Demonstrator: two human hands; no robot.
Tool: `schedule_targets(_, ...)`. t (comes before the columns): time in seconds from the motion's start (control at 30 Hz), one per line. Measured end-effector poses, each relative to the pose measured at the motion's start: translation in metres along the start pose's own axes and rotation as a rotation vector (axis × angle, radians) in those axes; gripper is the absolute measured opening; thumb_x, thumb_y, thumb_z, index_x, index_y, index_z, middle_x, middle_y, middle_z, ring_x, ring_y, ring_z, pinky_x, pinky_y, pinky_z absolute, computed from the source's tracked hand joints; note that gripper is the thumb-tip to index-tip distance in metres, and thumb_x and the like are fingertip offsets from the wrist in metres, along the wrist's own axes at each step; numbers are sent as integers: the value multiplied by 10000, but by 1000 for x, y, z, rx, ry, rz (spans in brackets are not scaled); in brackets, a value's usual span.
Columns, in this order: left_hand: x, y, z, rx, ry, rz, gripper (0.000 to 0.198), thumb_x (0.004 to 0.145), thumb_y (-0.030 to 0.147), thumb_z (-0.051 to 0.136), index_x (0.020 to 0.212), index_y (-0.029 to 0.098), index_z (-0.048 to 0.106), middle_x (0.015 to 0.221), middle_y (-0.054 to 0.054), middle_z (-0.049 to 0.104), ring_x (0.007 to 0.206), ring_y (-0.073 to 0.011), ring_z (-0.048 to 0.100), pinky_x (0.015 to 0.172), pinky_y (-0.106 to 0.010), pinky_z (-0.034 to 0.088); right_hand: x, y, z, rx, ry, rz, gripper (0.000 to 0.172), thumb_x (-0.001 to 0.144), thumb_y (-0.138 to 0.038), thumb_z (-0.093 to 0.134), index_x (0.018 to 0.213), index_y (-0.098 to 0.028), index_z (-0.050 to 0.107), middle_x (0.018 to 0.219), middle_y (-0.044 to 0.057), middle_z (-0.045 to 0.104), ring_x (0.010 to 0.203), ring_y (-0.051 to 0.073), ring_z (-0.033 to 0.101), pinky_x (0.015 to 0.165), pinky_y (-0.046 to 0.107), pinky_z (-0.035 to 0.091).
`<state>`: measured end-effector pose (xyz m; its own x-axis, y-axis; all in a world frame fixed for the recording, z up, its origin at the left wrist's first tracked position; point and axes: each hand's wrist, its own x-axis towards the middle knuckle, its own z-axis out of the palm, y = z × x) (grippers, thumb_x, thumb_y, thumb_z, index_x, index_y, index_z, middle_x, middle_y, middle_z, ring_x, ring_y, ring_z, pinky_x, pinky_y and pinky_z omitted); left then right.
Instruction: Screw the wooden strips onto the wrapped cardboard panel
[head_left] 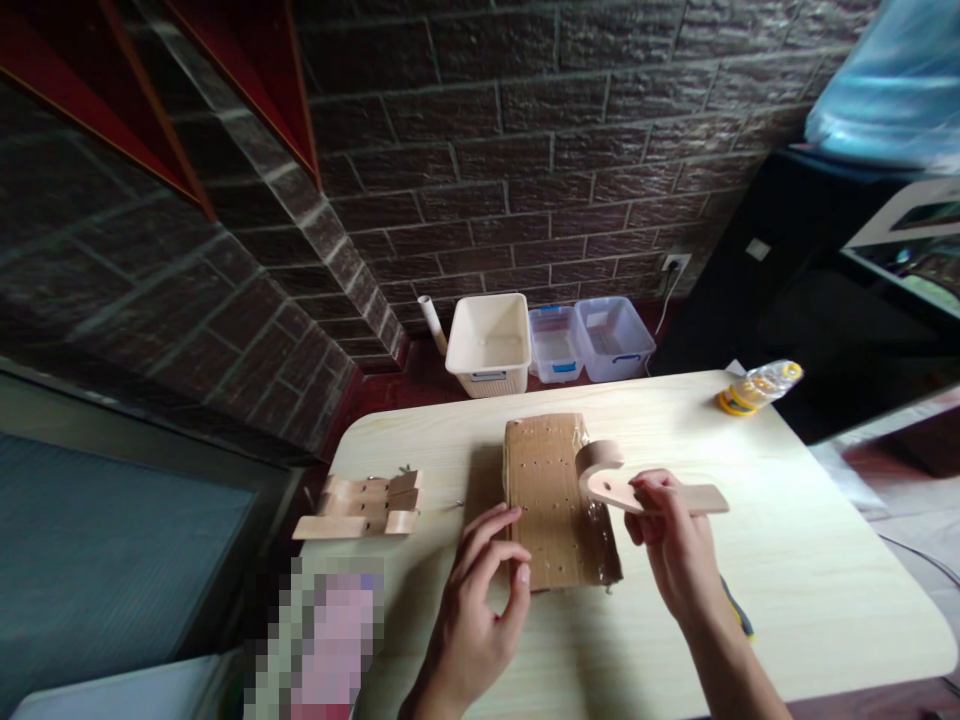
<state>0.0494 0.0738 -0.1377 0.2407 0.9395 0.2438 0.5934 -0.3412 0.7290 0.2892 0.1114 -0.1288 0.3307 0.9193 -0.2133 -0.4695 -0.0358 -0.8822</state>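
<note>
Left hand (465,620), fingers narrowly pinched, beside brown perforated board (551,500); right hand (675,560) gripping pale hooked wooden piece (607,488)

Head camera looks forward and down, close over table (787,560), facing brick wall (562,150)

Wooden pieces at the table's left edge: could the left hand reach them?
Probably yes. The left hand hovers by the board, and almost bare table lies between it and the wooden pieces; nothing tall stands in the way.
</note>
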Motion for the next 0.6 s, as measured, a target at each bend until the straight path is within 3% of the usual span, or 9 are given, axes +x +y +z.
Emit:
schedule_targets(0.17,-1,0,1,-17,12,-10,159,943,153,552,1030,272,612,1428,-54,570,1411,-234,469,1154,-458,449,-8,1,-19,-181,-27,-40,235,887,-413,677,782,-203,658,574,-58,438,509,112,406,478,267,348)
schedule_targets(0.43,0,4,8,28,38,-26,167,917,185,591,1060,268,617,1417,-79,553,1385,-263,478,1126,-478,469,-10,-1,-12,91,126,10,220,858,-396,711,772,-195,694,553,-74,378,509,88,334,451,229,336)
schedule_targets(0.6,2,5,14,53,70,-31,203,916,189,596,1102,270,605,1417,-82,539,1378,-266,466,1133,-484,455,-5,-5,-8,327,250,89,175,804,-337,762,762,-193,673,725,-46,582,555,71,415,432,209,341)
